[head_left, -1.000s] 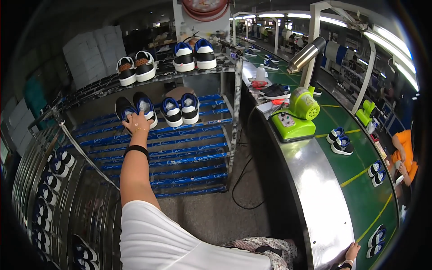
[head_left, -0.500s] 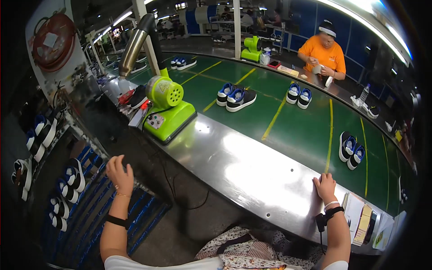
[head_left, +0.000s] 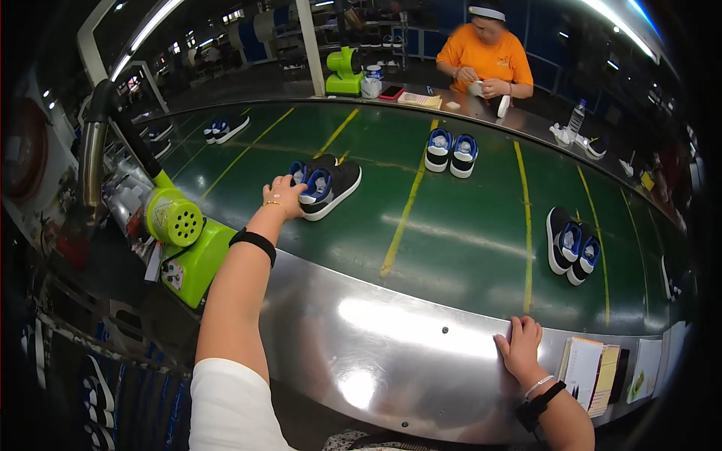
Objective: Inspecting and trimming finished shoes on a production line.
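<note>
My left hand reaches over the green belt to a pair of black shoes with blue linings and white soles. Its fingers are apart at the heel of the nearer shoe, seemingly touching it, and partly hide the farther shoe. Both shoes stand upright on the belt, toes pointing right and away. My right hand rests open on the steel ledge beside the belt, holding nothing, with thumb and fingers spread.
More shoe pairs stand on the belt, including one pair far centre and another at right. A green blower machine stands left of my arm. Papers lie right of my right hand. Opposite, a person in orange handles a shoe.
My left hand has moved from beside the rack, up and right over the ledge to the shoe pair. My right hand stays on the ledge. The view has turned right.
</note>
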`<state>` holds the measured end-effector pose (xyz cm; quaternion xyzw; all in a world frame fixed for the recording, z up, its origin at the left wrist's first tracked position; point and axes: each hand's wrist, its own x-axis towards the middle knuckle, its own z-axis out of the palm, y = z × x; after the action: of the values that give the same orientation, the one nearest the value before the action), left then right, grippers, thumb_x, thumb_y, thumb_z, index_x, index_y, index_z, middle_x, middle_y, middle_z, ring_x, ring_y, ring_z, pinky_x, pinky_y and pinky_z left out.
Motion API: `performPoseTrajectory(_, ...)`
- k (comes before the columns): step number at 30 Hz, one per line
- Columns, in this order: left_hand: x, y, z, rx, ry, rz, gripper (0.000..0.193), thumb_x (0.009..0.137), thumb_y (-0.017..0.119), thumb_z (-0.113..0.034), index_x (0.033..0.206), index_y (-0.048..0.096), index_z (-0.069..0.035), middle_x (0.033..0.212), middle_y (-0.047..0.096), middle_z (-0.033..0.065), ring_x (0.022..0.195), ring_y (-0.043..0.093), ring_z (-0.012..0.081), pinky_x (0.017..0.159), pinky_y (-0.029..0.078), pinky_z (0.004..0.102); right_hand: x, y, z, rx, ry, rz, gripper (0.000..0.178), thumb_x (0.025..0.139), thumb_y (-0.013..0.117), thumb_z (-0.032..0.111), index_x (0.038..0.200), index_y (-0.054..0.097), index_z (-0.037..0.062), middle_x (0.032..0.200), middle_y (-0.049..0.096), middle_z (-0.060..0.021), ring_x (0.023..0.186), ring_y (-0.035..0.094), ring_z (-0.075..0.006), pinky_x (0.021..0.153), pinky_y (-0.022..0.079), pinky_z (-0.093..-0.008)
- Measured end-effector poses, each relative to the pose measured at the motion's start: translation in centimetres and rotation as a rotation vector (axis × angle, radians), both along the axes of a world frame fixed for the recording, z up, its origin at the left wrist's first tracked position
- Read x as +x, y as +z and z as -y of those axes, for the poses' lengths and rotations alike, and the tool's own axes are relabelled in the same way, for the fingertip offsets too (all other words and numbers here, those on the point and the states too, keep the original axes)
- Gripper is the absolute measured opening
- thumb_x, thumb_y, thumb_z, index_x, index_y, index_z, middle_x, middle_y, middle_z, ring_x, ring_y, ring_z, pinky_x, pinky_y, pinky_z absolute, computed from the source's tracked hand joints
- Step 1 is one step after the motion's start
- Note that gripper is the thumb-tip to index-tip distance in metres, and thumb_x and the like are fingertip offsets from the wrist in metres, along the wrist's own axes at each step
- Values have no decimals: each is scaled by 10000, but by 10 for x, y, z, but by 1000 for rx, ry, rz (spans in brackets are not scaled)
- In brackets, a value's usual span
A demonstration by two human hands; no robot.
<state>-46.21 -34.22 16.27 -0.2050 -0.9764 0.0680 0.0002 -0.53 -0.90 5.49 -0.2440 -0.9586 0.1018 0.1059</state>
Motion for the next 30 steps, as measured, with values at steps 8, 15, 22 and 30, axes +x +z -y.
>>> performPoseTrajectory(8, -79, -71, 15, -25, 154, 97, 757, 439, 893, -344, 1106, 644, -84, 1410, 332, 181, 1271, 335, 328, 1056, 317, 401, -20, -6, 16, 5, 88, -51, 520, 847, 559, 449, 1155, 501, 34, 1112, 451, -157, 1112, 422, -297, 1037, 213, -516)
performPoseTrajectory(15, 23, -19, -71, 596, 3, 458, 612, 644, 795, -244, 1109, 578, 90, 1015, 627, 226, 897, 642, 297, 786, 522, 379, -6, -9, 12, -24, 22, -33, 570, 858, 537, 468, 1224, 470, 37, 1132, 462, -183, 1147, 406, -313, 1027, 238, -520)
performPoseTrajectory(22, 238, 19, -104, 289, -701, 257, 510, 639, 736, -483, 829, 693, -11, 909, 592, 174, 822, 603, 329, 748, 488, 371, -15, -9, 28, -59, -24, -107, 661, 902, 503, 395, 1404, 234, 59, 1370, 274, -235, 1285, 268, -406, 1074, 197, -497)
performPoseTrajectory(30, 454, 21, -75, 158, -893, 574, 464, 735, 689, -456, 1007, 619, -86, 1037, 529, 268, 764, 618, 392, 646, 533, 415, 88, 35, 103, -632, -52, -639, 504, 952, 421, 354, 1332, 376, 25, 1367, 291, -294, 1288, 275, -415, 1067, 237, -422)
